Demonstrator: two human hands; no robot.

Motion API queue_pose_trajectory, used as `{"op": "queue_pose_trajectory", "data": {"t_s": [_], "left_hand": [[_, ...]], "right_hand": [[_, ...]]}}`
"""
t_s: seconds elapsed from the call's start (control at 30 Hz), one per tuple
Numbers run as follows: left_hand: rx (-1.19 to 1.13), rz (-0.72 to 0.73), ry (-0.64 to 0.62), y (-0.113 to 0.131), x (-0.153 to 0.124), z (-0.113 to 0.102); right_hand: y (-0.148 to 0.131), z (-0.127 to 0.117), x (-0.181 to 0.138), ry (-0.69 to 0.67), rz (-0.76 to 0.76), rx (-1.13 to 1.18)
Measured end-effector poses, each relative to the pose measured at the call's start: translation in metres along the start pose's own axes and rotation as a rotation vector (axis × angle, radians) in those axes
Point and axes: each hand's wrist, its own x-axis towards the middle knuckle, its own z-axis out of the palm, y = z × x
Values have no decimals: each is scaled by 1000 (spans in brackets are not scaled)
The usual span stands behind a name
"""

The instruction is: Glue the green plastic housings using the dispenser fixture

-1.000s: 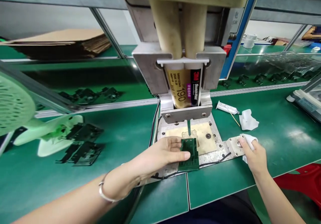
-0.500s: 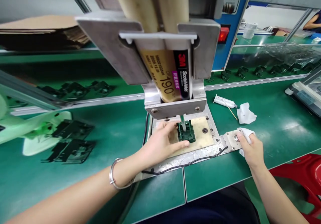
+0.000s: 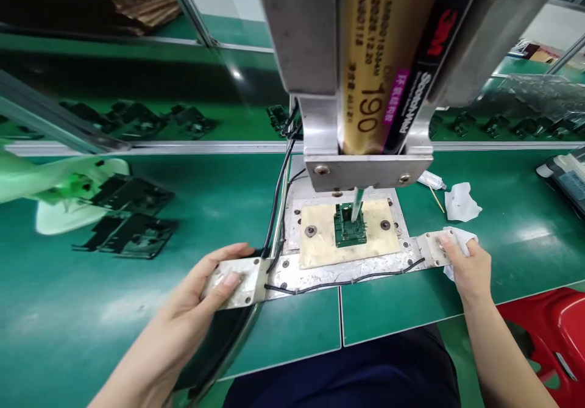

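A small green circuit board (image 3: 350,228) sits on the beige pad of a metal fixture plate (image 3: 347,269), under the nozzle (image 3: 356,205) of a glue dispenser holding a 3M adhesive cartridge (image 3: 381,72). My left hand (image 3: 201,292) rests on the plate's left metal tab, thumb pressed on top and fingers spread. My right hand (image 3: 464,264) presses the right tab with a fingertip and holds a white cloth (image 3: 464,243) under its curled fingers.
Black plastic parts (image 3: 130,213) and a pale green fan (image 3: 59,182) lie at the left. A small glue tube (image 3: 432,181), a stick and a crumpled white wipe (image 3: 461,204) lie right of the dispenser. A red stool (image 3: 543,335) stands lower right. Black cables (image 3: 278,194) run beside the fixture.
My left hand let go of the green board and moved down-left onto the left tab. The board now sits alone under the nozzle. My view moved closer under the dispenser.
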Motion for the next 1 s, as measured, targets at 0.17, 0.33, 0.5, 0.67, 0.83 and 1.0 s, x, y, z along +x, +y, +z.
{"op": "queue_pose_trajectory", "data": {"t_s": [0.17,0.33,0.5,0.67,0.83,1.0], "left_hand": [[-237,-6,52,-4,-2,17],[-419,-36,209,5,-5,32],[-417,-8,293,4,-4,38],[-387,16,271,2,-2,37],[-372,10,279,1,-1,37],[-362,-1,285,0,1,37]], "right_hand": [[10,0,2,24,-15,42],[14,1,4,46,-54,-8],[14,0,5,53,-78,-26],[11,0,4,47,-75,-16],[10,1,4,56,-81,-15],[14,2,5,51,-74,5]]}}
